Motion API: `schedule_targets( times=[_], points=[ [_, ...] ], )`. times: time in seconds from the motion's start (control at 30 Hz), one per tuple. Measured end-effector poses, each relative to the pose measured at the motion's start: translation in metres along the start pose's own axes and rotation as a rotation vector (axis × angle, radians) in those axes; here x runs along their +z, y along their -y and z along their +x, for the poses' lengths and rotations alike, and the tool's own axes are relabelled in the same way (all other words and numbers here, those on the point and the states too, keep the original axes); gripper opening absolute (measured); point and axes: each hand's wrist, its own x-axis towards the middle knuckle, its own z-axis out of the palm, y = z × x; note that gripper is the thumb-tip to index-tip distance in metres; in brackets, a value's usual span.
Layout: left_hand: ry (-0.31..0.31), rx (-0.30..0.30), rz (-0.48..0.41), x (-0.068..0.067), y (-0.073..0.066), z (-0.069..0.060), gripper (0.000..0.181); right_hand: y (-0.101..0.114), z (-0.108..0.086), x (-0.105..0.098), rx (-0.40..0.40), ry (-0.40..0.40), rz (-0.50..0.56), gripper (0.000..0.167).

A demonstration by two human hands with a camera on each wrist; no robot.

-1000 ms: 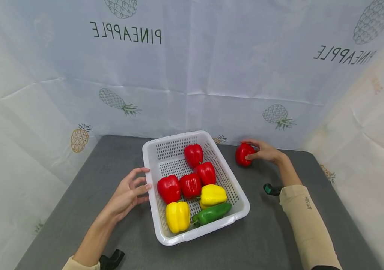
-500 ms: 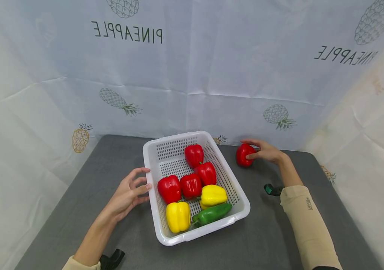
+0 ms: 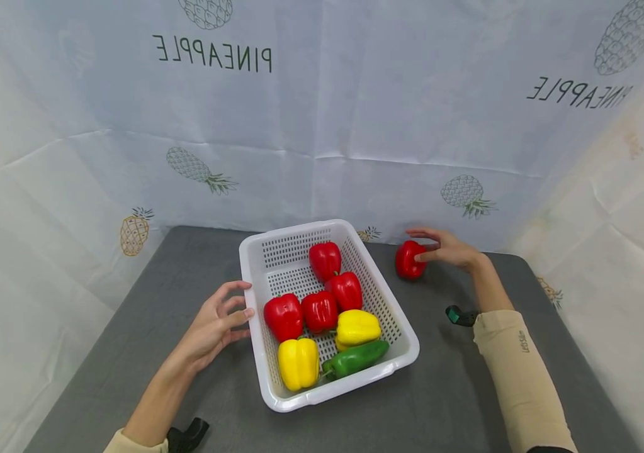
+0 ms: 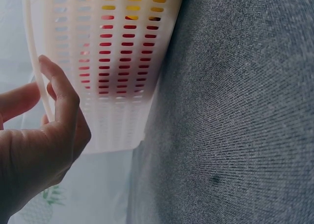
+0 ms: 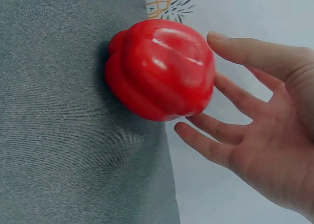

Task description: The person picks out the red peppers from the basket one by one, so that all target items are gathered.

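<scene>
A white perforated basket (image 3: 330, 393) stands mid-table, holding several red peppers (image 3: 284, 318), two yellow peppers (image 3: 298, 364) and a green pepper (image 3: 355, 359). The left hand (image 3: 216, 327) grips its left rim, with the thumb on one side and fingers on the other in the left wrist view, where the hand (image 4: 46, 140) is at the left. Right of the basket, a lone red pepper (image 3: 408, 260) rests on the table beneath the right hand (image 3: 446, 250). In the right wrist view, the fingers of the right hand (image 5: 265, 121) are spread behind this red pepper (image 5: 162, 69), not wrapped round it.
A grey table (image 3: 186, 270) lies under everything. Behind it and at the sides hangs a pale curtain (image 3: 322, 113) with pineapple prints. Black straps stick out at both wrists, and the lone pepper is near the table's back edge.
The right hand's fingers have loosened from the lone red pepper, and the hand has shifted slightly up and to the right. The left hand and the basket have stayed in place.
</scene>
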Motion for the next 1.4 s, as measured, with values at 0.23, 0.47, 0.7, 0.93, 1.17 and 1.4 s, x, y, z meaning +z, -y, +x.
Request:
schedule_targets(
  times=[0.23,0.47,0.7,0.93,1.17,1.4],
  points=[
    [0.006,0.004,-0.002,-0.001,0.0,0.0,0.067,0.014,0.0,-0.005,-0.034,-0.013,0.016,0.079],
    [0.012,0.005,-0.007,-0.001,0.001,0.0,0.067,0.027,-0.001,-0.006,-0.101,-0.037,0.0,0.072],
    [0.006,0.006,-0.004,-0.001,0.001,-0.001,0.068,0.045,0.001,-0.003,-0.153,-0.039,-0.027,0.071],
    [0.009,0.011,-0.012,0.0,0.002,-0.001,0.068,0.063,0.005,0.0,-0.209,-0.037,-0.048,0.07],
    [0.008,0.012,-0.014,0.0,0.002,-0.001,0.067,0.084,0.01,0.006,-0.251,-0.027,-0.049,0.071],
    [0.004,0.011,-0.012,0.0,0.002,-0.001,0.067,0.105,0.017,0.013,-0.29,0.0,-0.043,0.071]
  ],
)
